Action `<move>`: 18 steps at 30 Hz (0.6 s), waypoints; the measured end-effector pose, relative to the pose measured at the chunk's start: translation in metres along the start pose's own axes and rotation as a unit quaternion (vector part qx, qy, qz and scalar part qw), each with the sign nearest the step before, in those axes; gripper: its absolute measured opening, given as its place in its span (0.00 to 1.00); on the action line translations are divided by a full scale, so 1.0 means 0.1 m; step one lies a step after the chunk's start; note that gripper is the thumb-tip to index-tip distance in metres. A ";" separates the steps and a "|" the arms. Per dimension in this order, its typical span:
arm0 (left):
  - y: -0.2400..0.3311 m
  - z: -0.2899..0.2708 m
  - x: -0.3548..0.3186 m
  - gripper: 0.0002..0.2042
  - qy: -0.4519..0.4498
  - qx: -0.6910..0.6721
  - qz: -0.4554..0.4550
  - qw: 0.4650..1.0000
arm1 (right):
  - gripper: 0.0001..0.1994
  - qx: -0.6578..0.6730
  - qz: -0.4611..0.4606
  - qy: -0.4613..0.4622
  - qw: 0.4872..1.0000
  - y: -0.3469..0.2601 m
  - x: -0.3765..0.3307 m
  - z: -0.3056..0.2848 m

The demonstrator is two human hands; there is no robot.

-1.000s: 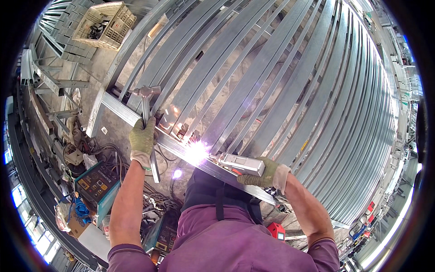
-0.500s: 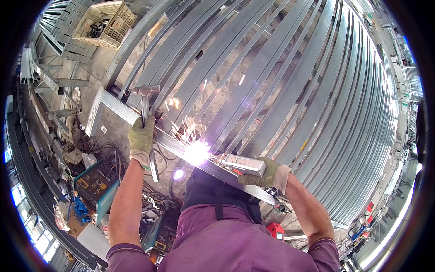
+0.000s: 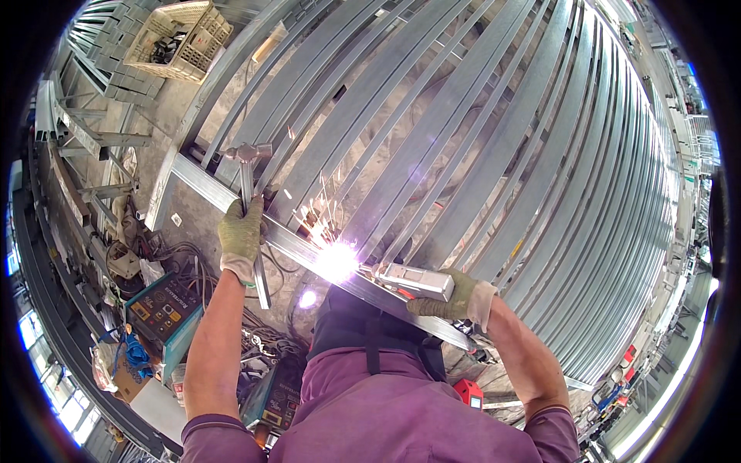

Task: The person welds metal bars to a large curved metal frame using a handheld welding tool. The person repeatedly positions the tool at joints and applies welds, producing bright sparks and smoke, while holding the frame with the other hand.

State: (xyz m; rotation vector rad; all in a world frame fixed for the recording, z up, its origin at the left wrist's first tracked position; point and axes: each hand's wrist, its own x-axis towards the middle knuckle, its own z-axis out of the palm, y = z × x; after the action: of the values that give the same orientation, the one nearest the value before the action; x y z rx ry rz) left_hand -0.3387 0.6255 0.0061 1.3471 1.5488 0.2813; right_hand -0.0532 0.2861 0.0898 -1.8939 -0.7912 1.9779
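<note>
My left hand (image 3: 241, 235), in a greenish work glove, is closed around the handle of a metal hammer (image 3: 248, 153). The hammer's head points away from me, and its handle end sticks out below the hand. In my gloved right hand (image 3: 457, 297) is a boxy, silver-grey welding gun (image 3: 414, 281), its tip aimed left. A white arc (image 3: 336, 261) burns at the tip on a long galvanized metal bar (image 3: 292, 247) in front of my body, throwing sparks up and leftward. Glare hides the weld spot. The left hand rests at the bar's near-left part.
Rows of galvanized steel tubes (image 3: 432, 162) extend from the bar to the far side. At lower left stand a welding machine (image 3: 164, 312) and a second machine (image 3: 276, 397) among cables. A plastic crate (image 3: 179, 42) sits far left. A red device (image 3: 468, 393) lies near my right side.
The arc and the welding gun have crept slightly to the right along the bar. The spark spray has a different shape. My left hand and the hammer stay in place.
</note>
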 end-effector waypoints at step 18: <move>0.01 0.00 -0.02 0.14 0.004 -0.015 -0.008 1.000 | 0.40 -0.017 0.020 -0.020 0.999 0.05 -0.03 -0.03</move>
State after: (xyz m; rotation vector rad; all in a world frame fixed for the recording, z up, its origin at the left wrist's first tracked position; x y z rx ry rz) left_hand -0.3379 0.6244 0.0077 1.3104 1.5553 0.2980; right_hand -0.0491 0.2809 0.0900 -1.9094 -0.8072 2.0445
